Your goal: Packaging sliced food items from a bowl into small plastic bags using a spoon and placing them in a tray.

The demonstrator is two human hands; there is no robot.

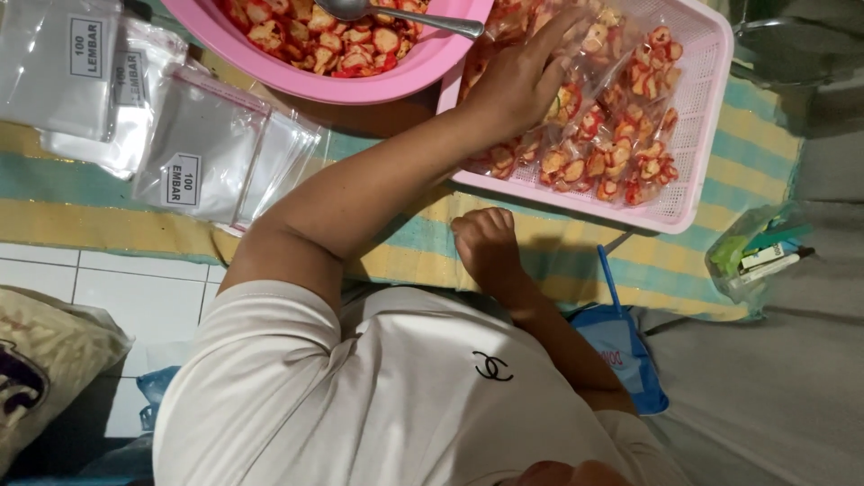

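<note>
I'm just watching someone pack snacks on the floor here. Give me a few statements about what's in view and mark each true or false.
1. A hand rests on clear packets of red chips in the pink basket tray. True.
2. The pink bowl is empty. False: it holds loose red and yellow chips, with a metal spoon lying in it.
3. Stacks of empty clear plastic bags lie on the striped mat beside the bowl. True.
4. The tray sits on bare white tiles. False: it sits on the green and yellow striped mat.
5. Both hands are in the tray. False: only one hand shows; a bare foot rests on the mat.
</note>
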